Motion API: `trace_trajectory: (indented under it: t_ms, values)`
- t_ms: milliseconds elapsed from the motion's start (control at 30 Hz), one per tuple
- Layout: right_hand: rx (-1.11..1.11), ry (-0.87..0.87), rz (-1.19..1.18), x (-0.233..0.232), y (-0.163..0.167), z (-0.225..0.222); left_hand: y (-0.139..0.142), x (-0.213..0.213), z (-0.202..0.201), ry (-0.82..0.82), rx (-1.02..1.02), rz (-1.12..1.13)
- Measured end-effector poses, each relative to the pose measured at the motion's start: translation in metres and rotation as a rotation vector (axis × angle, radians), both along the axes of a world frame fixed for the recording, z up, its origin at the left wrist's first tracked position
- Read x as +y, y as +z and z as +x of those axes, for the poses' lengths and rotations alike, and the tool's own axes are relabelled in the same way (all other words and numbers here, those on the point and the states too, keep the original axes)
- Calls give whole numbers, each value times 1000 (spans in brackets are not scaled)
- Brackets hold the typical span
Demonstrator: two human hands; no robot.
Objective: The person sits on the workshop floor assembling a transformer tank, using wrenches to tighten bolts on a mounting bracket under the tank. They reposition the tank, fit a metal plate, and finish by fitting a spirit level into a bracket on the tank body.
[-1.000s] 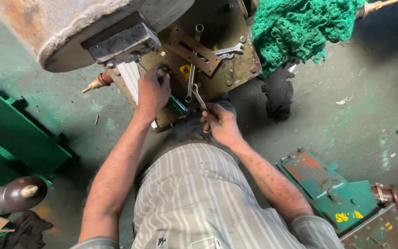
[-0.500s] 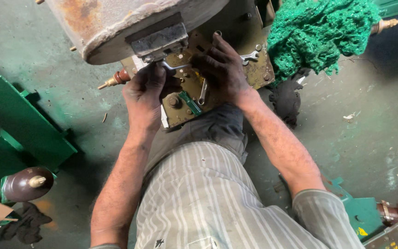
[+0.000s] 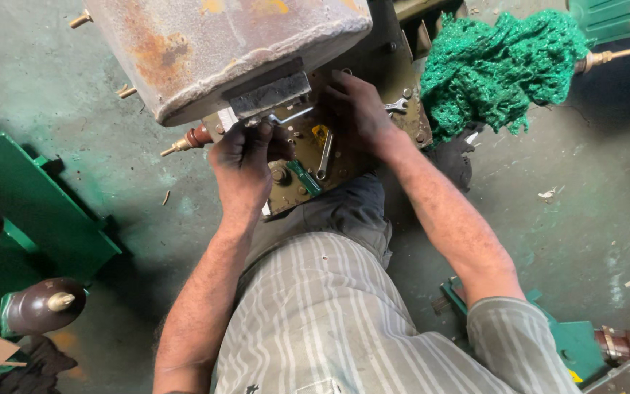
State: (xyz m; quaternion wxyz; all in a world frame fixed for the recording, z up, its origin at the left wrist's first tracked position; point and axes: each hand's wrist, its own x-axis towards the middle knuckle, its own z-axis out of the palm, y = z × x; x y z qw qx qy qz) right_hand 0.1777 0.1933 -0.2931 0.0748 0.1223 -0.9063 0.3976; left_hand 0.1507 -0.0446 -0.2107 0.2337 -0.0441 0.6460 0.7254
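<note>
We see the left hand (image 3: 246, 157) curled shut, w/ fingertips pinching something small at the edge of the dark metal block (image 3: 270, 95) under the rusty grey metal tank (image 3: 220, 44); what exactly it pinches we cannot tell. The right hand (image 3: 359, 109) lies spread, palm down, on the olive-brown bolted metal plate (image 3: 297, 182), just beside a silver open-end spanner (image 3: 397, 106).

Risks, our judgement: the tank overhangs both hands, so a slip could trap the fingers; a second silver spanner (image 3: 324, 155) and a green-handled tool (image 3: 304, 177) lie loose between the hands and could slide off the tilted plate; the green knotted net bundle (image 3: 501, 66), right of the right hand, could snag.

Vs 0.5 s ago: the right hand has moved up the plate and flattened; the left hand has barely shifted; the view sits a bit lower.
</note>
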Motion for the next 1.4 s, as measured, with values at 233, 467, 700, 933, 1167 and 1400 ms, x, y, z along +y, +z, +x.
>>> trace_trajectory:
  t_ms: [233, 467, 700, 933, 1167, 1400]
  values:
    - [-229, -197, 13, 48, 95, 11, -16, -4, -7, -2, -178, 201]
    - [-576, -42, -1134, -57, 241, 45, -29, -20, -11, -39, -491, 634]
    - [45, 149, -347, -236, 106, -4, -27, -142, -16, 222, -192, -97]
    - [24, -171, 44, -183, -26, 26, -3, -162, 4, 214, -97, 97]
    - [-306, -310, -527, -126, -41, 32, -11, -42, -2, -236, 241, -10]
    - [-280, -154, -856, -159, -22, 20, 3, -30, -16, -380, 404, -169]
